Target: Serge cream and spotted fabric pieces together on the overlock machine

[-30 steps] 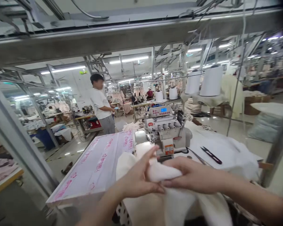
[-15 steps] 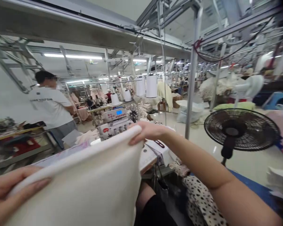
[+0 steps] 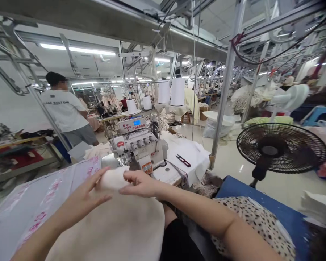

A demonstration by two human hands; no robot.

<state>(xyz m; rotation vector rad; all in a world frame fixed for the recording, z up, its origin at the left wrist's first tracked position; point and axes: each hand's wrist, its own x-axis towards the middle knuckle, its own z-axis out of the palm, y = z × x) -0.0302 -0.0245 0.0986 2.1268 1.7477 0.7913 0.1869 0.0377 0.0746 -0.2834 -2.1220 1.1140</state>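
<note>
A cream-white piece of fabric (image 3: 119, 224) hangs over my lap, its upper edge bunched and blurred in front of the sewing machine. My right hand (image 3: 141, 184) pinches that edge between thumb and fingers. At its left, my left hand (image 3: 91, 194) has thumb and fingers spread apart around the bunched cloth, and no firm grip shows. Just beyond both hands stands a white overlock sewing machine (image 3: 137, 145) with a lit blue display. Dark red thread snips (image 3: 183, 160) lie on white cloth (image 3: 195, 152) to the machine's right.
A tabletop with pink print (image 3: 51, 195) extends left. Thread cones (image 3: 177, 92) stand behind the machine. On the right are a black fan (image 3: 268, 150), a metal post (image 3: 225, 90) and spotted fabric (image 3: 252, 217) on a blue surface (image 3: 288, 217). Another person (image 3: 66, 108) stands at far left.
The fabric edge, stretched wide between my hands before, is now bunched. My left hand has moved right and forward and spread its fingers; my right hand has come left and lower, uncovering the machine.
</note>
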